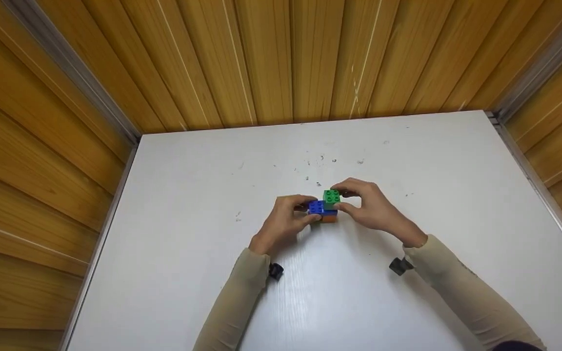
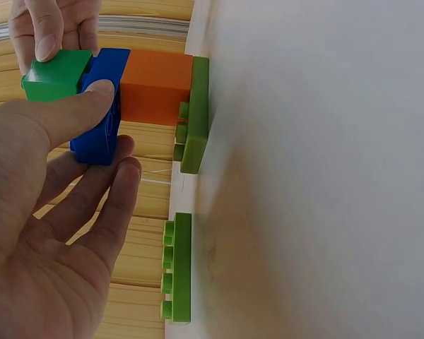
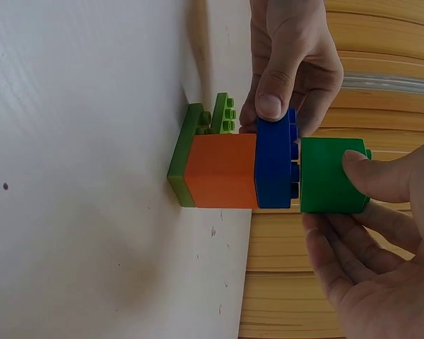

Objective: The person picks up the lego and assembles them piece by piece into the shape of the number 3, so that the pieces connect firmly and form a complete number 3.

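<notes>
My left hand pinches a blue brick between thumb and fingers. The blue brick lies on top of an orange brick, which stands on one end of a flat light-green brick on the table. My right hand holds a green block by its sides, over the right end of the blue brick. Blue studs still show in a narrow gap under the green block in the right wrist view. A second flat light-green brick sits apart on the table, hidden in the head view.
The white table has small dark marks near its middle. Wood-look panels stand behind it and at both sides, with metal rails at the corners. A small black camera is strapped at each wrist.
</notes>
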Demonstrator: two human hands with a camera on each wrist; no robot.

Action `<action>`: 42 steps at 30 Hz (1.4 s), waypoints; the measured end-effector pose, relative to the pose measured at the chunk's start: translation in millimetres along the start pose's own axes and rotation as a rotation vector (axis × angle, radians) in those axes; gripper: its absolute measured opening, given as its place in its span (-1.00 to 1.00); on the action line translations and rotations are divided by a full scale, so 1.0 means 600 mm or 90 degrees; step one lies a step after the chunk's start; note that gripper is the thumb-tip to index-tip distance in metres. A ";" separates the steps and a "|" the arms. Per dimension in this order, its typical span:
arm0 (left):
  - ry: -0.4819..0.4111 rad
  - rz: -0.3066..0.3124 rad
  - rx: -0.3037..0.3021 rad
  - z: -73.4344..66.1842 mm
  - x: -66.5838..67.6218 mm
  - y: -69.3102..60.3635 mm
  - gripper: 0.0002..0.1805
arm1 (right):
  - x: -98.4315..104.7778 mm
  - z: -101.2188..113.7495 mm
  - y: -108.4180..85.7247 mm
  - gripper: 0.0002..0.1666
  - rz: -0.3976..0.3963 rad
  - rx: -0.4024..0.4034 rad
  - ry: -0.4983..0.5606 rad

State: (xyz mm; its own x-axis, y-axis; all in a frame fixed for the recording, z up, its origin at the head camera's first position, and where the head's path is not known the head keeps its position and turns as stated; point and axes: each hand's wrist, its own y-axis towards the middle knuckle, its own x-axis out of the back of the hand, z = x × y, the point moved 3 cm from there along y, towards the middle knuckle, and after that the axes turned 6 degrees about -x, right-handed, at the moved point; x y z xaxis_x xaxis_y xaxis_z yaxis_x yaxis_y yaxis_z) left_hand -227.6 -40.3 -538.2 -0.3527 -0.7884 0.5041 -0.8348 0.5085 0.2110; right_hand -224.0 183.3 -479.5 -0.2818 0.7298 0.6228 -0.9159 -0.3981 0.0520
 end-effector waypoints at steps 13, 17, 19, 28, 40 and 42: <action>-0.004 -0.004 0.004 0.001 0.000 -0.002 -0.55 | -0.002 -0.002 -0.002 -0.57 0.008 0.012 -0.006; -0.016 -0.005 0.013 0.002 0.000 -0.001 -0.55 | -0.001 0.000 -0.003 -0.58 0.007 0.019 -0.009; -0.017 -0.004 0.015 0.002 0.000 0.000 -0.55 | -0.001 0.000 -0.003 -0.58 0.006 0.023 -0.016; -0.017 -0.002 0.008 0.002 0.001 -0.001 -0.55 | -0.002 -0.001 -0.005 -0.58 0.005 0.034 -0.039; -0.023 -0.002 0.009 0.002 0.000 0.000 -0.55 | 0.001 -0.002 0.001 -0.57 0.016 0.048 -0.054; -0.019 -0.003 0.008 0.002 -0.001 0.000 -0.54 | 0.001 -0.002 0.002 -0.58 0.019 0.050 -0.055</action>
State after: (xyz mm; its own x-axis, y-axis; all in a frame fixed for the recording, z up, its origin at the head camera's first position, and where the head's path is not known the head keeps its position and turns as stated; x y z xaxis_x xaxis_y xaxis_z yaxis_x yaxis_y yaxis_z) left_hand -228.0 -40.4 -539.5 -0.3613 -0.8008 0.4777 -0.8414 0.5008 0.2031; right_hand -225.4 183.9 -480.1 -0.2798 0.6680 0.6895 -0.8814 -0.4634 0.0913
